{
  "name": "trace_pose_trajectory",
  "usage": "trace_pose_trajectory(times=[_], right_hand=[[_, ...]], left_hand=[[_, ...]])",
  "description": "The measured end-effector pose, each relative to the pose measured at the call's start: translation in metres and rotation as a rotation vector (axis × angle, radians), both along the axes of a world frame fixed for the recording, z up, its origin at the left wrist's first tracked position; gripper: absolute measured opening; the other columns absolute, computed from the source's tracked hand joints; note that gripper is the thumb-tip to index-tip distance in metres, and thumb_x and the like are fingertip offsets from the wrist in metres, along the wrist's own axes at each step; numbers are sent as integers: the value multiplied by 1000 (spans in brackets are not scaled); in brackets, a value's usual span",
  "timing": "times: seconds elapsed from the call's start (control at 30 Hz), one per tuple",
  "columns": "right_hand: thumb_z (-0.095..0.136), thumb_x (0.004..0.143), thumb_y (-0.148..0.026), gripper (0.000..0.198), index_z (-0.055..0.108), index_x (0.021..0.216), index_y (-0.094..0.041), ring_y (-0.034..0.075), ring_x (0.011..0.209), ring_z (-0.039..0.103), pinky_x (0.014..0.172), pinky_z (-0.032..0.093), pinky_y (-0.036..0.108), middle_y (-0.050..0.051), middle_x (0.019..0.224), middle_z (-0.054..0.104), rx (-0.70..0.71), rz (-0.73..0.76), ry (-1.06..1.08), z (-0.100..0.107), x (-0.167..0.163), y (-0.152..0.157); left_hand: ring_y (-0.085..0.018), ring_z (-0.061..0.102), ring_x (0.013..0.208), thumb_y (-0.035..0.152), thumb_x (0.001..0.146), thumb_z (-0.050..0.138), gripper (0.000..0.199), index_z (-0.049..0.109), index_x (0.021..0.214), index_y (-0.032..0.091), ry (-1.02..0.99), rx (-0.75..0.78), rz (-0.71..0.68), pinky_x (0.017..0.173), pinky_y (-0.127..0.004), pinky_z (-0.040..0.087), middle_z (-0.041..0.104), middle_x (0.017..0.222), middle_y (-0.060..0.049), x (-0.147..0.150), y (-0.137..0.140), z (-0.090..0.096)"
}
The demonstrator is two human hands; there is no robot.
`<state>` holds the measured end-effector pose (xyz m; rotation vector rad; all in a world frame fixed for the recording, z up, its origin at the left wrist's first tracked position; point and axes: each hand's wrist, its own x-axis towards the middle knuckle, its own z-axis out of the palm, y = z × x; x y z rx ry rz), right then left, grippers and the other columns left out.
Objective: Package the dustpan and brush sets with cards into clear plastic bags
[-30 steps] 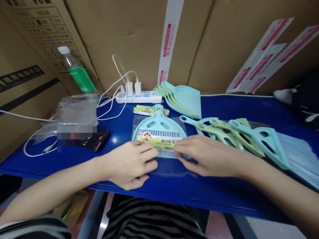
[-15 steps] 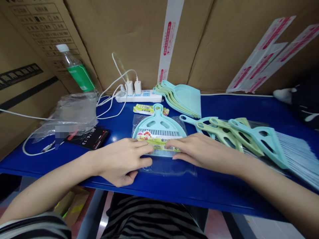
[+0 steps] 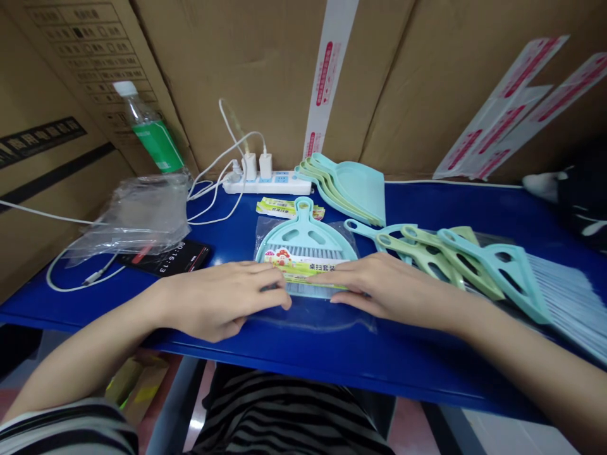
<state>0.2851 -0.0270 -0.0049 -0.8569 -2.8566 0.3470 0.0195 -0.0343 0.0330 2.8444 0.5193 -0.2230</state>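
Resting on the label (image 3: 310,263), your right hand (image 3: 384,284) has thumb and fingers apart; your left hand (image 3: 222,298) curls over its lower left, grip impossible to tell. Beneath lies the dustpan (image 3: 303,222), in or on a bag (image 3: 348,316). Uneven pressure could skew the label. A phone (image 3: 192,260) and other pans (image 3: 527,272) crowd your wrists; a strip of desk (image 3: 303,347) leaves room before the edge.

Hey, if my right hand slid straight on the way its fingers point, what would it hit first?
Your right hand would likely meet your left hand first, just ahead across the label, though their relative heights are hard to judge.
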Motion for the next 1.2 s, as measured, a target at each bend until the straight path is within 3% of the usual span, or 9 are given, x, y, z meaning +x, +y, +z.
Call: trace_pose_trajectory(times=[0.23, 0.33, 0.5, 0.67, 0.77, 0.83, 0.9, 0.97, 1.2], right_hand=[[56, 90, -18, 38, 61, 127, -25, 21, 93, 71, 74, 53, 31, 5, 115, 72, 43, 5, -10, -2, 1, -2], [56, 89, -17, 36, 63, 123, -24, 21, 85, 72, 68, 51, 30, 5, 106, 75, 91, -1, -15, -2, 0, -4], [50, 90, -17, 18, 66, 100, -19, 20, 82, 68, 69, 50, 32, 7, 95, 73, 66, -19, -10, 0, -2, -6], [35, 99, -28, 34, 66, 90, -18, 21, 79, 66, 73, 49, 35, 8, 88, 71, -51, -37, 10, 9, -3, -9], [46, 94, -45, 33, 65, 89, -18, 23, 80, 65, 72, 48, 36, 10, 89, 71, -61, -48, -3, 12, -4, -12], [54, 90, -40, 24, 62, 87, -18, 23, 77, 64, 69, 46, 34, 9, 86, 69, -45, -61, -14, 11, -5, -14], [50, 90, -24, 13, 59, 83, -18, 20, 72, 62, 66, 44, 32, 7, 82, 68, -37, -105, -18, 9, -6, -13], [44, 89, -15, 16, 56, 78, -19, 18, 67, 59, 62, 42, 30, 6, 79, 66, -50, -155, -5, 6, -7, -11], [48, 85, -15, 13, 51, 74, -21, 13, 57, 53, 56, 37, 26, 0, 67, 61, -130, -244, 146, -1, -4, -1]], left_hand=[[-19, 63, 81, 16, 89, 52, 5, 56, 92, 17, -59, 330, 57, 74, -31, 51, 65, 95, -6, 7, 7, -20], [-17, 63, 71, 17, 93, 48, 12, 56, 84, 16, -51, 422, 73, 65, -28, 50, 66, 85, -4, 8, 9, -24], [-15, 65, 69, 11, 94, 42, 18, 57, 86, 16, -11, 414, 74, 58, -25, 48, 69, 86, -4, 7, 12, -24], [-15, 64, 66, 19, 97, 44, 18, 58, 86, 17, -60, 331, 100, 58, -24, 46, 67, 79, -1, 6, 17, -23], [-14, 64, 68, 19, 96, 45, 15, 60, 93, 17, -90, 300, 107, 59, -24, 45, 67, 88, -2, 4, 21, -25], [-14, 64, 69, 18, 96, 46, 14, 60, 95, 17, -92, 298, 118, 59, -25, 46, 66, 95, -4, 4, 22, -25], [-14, 64, 68, 19, 97, 45, 16, 60, 95, 16, -78, 300, 133, 59, -25, 46, 66, 95, -4, 5, 22, -26], [-14, 63, 65, 19, 97, 43, 17, 60, 94, 16, -54, 309, 153, 58, -25, 46, 65, 93, -4, 6, 21, -25], [-15, 62, 62, 19, 97, 39, 19, 58, 95, 15, 29, 399, 179, 58, -28, 50, 63, 94, -6, 12, 14, -27]])
